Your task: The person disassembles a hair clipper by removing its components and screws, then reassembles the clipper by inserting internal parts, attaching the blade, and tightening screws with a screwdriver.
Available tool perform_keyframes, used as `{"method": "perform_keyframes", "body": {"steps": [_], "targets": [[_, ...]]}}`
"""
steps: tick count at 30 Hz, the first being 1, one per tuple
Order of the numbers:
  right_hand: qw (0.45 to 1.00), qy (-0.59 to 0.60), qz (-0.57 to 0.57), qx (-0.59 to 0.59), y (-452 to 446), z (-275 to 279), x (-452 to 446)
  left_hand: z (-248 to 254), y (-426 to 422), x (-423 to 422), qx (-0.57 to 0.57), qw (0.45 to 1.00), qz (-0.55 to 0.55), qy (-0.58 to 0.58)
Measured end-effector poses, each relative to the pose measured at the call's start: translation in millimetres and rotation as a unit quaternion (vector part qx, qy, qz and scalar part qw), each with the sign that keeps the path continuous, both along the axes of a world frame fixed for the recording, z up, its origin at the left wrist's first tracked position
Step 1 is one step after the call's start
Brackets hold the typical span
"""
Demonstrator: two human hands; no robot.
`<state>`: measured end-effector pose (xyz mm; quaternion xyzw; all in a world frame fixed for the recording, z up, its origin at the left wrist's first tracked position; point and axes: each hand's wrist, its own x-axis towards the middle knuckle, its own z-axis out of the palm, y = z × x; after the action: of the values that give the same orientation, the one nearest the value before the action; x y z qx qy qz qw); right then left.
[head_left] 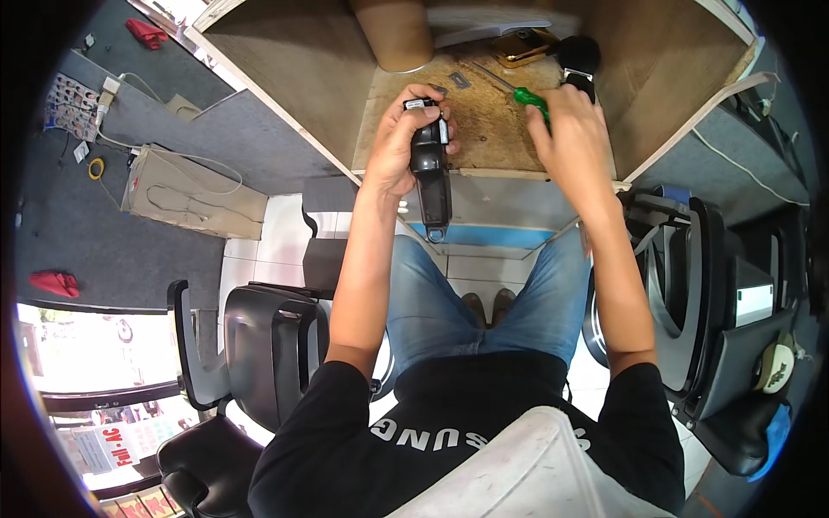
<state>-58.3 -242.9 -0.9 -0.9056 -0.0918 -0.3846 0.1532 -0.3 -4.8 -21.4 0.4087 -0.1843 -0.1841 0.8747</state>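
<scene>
My left hand [404,142] is wrapped round a black hair clipper [429,164], held upright over the front edge of a wooden shelf, with its hanging loop at the bottom. My right hand [573,129] has its fingers closed at the green handle of a screwdriver [530,99], whose thin shaft points to the back left. Between the two hands, a small flat metal piece [459,80] lies on the shelf board [496,129]. Just beyond my right hand is a black round-headed brush [579,55].
A brown cylinder [393,34] and a gold-coloured clipper [522,45] stand or lie at the shelf's back. Wooden side walls [285,78] flank the shelf. Black chairs [272,350] are at both sides. A cardboard box [194,192] sits at the left.
</scene>
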Motion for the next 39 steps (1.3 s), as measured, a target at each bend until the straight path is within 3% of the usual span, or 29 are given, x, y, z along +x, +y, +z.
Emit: {"method": "perform_keyframes", "body": {"steps": [2, 5, 10, 28, 39], "targets": [[0.991, -0.014, 0.053, 0.126, -1.3, 7.2, -19.1, 3.5, 0.3, -4.0, 0.026, 1.0, 0.012, -0.001], [0.958, 0.066, 0.11, 0.258, -9.4, 21.6, -53.9, 2.5, 0.4, -2.8, 0.03, 0.999, 0.014, 0.001], [0.949, 0.091, 0.17, 0.248, -22.5, 13.0, -67.5, 3.3, -0.8, -4.0, 0.039, 0.999, 0.009, -0.006], [0.956, 0.094, 0.159, 0.23, -22.8, 4.7, -63.1, 3.7, 1.5, -4.6, 0.039, 0.999, 0.002, 0.004], [0.968, 0.095, 0.196, 0.128, -39.7, 35.3, -64.8, 6.9, 0.7, -5.1, 0.069, 0.997, -0.024, 0.004]]}}
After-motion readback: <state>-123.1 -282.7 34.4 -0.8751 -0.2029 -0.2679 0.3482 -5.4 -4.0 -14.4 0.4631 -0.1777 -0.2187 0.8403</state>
